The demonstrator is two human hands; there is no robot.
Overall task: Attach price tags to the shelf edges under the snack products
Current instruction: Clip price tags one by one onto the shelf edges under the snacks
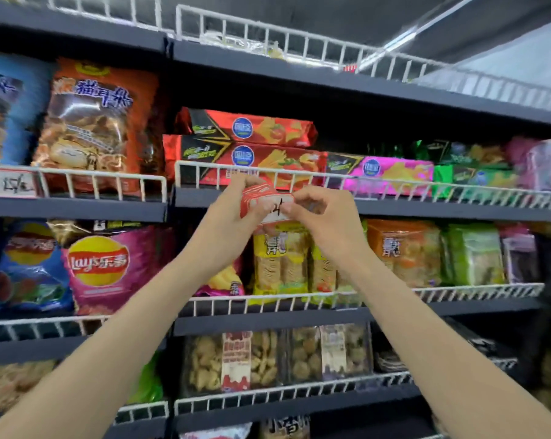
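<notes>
white ceiling rail, pale slanted ceiling panel

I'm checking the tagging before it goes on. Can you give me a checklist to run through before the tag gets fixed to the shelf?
1. Price tag held by both hands: ok; left hand, right hand.
2. Tag near the wire rail under the red packs: ok.
3. Handwritten number readable: cannot tell, fingers cover it.
4. Tag level: not ok, tilted.
5. Tag already attached: cannot tell.
</notes>
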